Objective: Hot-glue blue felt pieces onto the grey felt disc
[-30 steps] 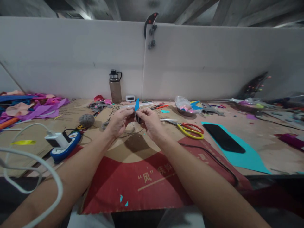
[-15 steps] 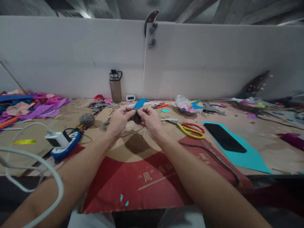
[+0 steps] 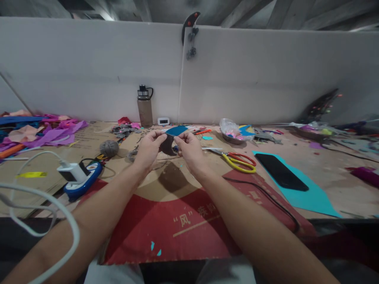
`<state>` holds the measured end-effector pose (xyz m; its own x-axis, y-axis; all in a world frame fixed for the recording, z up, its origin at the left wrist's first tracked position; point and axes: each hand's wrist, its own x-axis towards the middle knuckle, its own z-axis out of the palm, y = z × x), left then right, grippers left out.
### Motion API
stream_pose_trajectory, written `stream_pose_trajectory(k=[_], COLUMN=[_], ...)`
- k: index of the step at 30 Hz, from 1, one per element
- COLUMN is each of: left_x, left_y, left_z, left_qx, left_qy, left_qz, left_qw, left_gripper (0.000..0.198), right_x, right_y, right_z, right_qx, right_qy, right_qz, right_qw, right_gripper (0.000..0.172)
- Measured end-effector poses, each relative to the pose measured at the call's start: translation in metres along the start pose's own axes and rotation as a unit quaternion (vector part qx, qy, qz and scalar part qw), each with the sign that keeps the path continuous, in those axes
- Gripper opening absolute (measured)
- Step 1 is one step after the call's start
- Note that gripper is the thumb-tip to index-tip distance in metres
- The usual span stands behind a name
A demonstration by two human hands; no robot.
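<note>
**Counter (image 3: 331,169) and partition (image 3: 118,59) beneath a grey ceiling (image 3: 166,12).**

Left hand (image 3: 151,148) and right hand (image 3: 188,150) pinch a blue-and-black piece (image 3: 178,130) above the cardboard (image 3: 133,228). Relative to the cardboard: bottle (image 3: 145,111), behind; phone (image 3: 281,171) on turquoise sheet (image 3: 310,201), right; power strip (image 3: 87,181), left; scraps (image 3: 152,246), near its front edge.

Pale partition panels (image 3: 89,59) stand along far edge of surface (image 3: 331,169), vertical seam (image 3: 180,86) between them. Grey beams (image 3: 247,12) overhead, bright strip (image 3: 106,15) above left panel. Light dim, greyish; surface pinkish, stained.
</note>
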<state>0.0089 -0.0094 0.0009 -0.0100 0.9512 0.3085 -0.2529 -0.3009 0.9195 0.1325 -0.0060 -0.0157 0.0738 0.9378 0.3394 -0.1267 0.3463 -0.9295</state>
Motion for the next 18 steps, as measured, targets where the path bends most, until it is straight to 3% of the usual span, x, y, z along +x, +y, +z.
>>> stream_pose_trajectory(k=[10,18], left_x=[0.0018,0.0012], left_y=[0.0009,0.0007], left_z=[-0.0035,-0.0047], left_qx=[0.048,0.048], left_qy=[0.003,0.002], left_qz=[0.011,-0.054], left_qw=[0.999,0.997], left_gripper=[0.01,0.019], right_x=[-0.0002,0.0018], right_y=[-0.002,-0.0003], right_z=[-0.0008,-0.0051], right_qx=[0.036,0.012], right_qy=[0.026,-0.003], right_qz=[0.03,0.01], right_qw=[0.999,1.0], right_gripper=[0.025,0.017])
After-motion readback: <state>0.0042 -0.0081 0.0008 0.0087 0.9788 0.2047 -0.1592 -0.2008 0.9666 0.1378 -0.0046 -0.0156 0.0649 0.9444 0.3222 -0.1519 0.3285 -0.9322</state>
